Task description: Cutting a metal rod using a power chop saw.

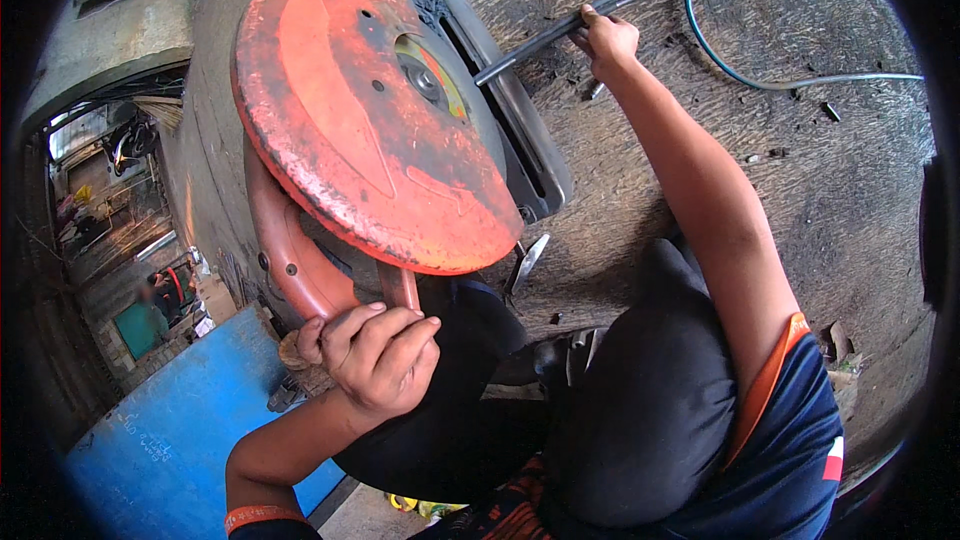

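Observation:
A chop saw with a worn orange blade guard (350,130) stands on the rough ground in front of me. My left hand (375,355) is wrapped around its orange handle (295,260) at the lower left. A dark metal bar (560,30) lies across the saw's black base (520,140) under the guard. My right hand (605,40) reaches forward and grips that bar near its far end. My knees in black trousers (640,400) fill the lower middle.
A blue-green hose (740,70) curves over the ground at the upper right. A blue metal sheet (180,430) lies at the lower left. Small metal offcuts and a flat blade-like piece (527,265) lie beside the saw. A lower yard shows far left.

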`<control>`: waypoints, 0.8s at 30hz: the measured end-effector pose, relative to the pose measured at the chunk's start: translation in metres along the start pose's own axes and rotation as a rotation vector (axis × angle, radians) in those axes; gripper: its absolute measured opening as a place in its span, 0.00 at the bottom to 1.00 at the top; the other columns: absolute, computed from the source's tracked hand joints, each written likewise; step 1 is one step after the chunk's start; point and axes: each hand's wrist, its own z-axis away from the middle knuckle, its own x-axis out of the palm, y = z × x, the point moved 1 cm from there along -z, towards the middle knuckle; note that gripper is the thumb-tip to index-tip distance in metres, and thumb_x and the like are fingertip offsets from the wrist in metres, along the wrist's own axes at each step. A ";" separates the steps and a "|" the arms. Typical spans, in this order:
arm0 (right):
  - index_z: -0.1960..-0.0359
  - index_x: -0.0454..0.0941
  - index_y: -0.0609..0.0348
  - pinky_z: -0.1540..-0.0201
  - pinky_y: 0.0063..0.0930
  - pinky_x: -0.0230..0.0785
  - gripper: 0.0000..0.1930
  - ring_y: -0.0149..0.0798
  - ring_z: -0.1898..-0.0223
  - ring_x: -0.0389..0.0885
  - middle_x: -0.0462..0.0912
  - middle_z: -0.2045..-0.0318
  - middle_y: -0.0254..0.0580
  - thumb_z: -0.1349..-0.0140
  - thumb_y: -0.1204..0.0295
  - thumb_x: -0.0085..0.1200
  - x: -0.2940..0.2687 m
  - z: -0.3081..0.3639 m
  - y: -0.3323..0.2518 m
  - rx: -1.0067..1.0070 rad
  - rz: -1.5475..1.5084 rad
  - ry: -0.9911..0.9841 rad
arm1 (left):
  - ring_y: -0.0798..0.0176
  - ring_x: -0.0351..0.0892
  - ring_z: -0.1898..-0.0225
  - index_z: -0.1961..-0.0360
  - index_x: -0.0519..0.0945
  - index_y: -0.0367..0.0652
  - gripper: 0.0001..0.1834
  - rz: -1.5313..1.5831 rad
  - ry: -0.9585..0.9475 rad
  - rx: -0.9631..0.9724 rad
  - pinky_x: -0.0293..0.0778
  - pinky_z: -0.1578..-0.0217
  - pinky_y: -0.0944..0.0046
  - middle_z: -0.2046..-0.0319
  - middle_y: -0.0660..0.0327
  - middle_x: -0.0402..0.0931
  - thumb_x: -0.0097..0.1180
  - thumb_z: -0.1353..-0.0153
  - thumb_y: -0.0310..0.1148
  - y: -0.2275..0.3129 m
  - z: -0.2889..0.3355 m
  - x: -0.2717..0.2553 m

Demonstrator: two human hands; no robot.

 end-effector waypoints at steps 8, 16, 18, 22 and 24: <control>0.65 0.73 0.69 0.69 0.27 0.80 0.09 0.35 0.73 0.79 0.78 0.69 0.43 0.41 0.74 0.56 -0.001 -0.001 0.003 -0.021 0.039 0.000 | 0.63 0.66 0.57 0.72 0.79 0.57 0.10 0.000 -0.002 -0.007 0.47 0.46 0.53 0.69 0.74 0.73 0.59 0.60 0.30 0.000 -0.001 0.000; 0.65 0.73 0.69 0.71 0.24 0.79 0.09 0.33 0.75 0.77 0.77 0.70 0.41 0.41 0.74 0.56 0.001 0.001 0.006 -0.029 0.083 0.043 | 0.66 0.68 0.58 0.72 0.80 0.59 0.10 0.003 0.000 -0.017 0.45 0.45 0.53 0.69 0.75 0.74 0.60 0.59 0.32 0.000 0.000 0.000; 0.65 0.74 0.67 0.71 0.24 0.79 0.09 0.31 0.75 0.75 0.76 0.70 0.39 0.42 0.73 0.57 0.000 0.000 0.006 -0.015 0.008 0.009 | 0.64 0.66 0.57 0.73 0.79 0.58 0.10 0.001 0.005 0.001 0.47 0.47 0.54 0.69 0.74 0.73 0.60 0.60 0.31 0.000 -0.001 -0.001; 0.64 0.76 0.68 0.76 0.24 0.74 0.12 0.31 0.76 0.74 0.75 0.74 0.38 0.43 0.70 0.59 0.005 0.007 0.005 -0.002 -0.070 0.019 | 0.64 0.67 0.58 0.72 0.79 0.57 0.10 0.034 0.005 -0.001 0.47 0.46 0.53 0.69 0.74 0.73 0.59 0.60 0.30 -0.002 0.000 0.001; 0.64 0.76 0.68 0.75 0.24 0.74 0.12 0.31 0.76 0.74 0.75 0.73 0.38 0.43 0.70 0.59 0.006 0.008 0.006 0.006 -0.067 0.024 | 0.64 0.67 0.58 0.73 0.79 0.57 0.10 0.056 -0.001 0.002 0.47 0.46 0.53 0.69 0.74 0.73 0.59 0.60 0.29 -0.001 0.001 0.002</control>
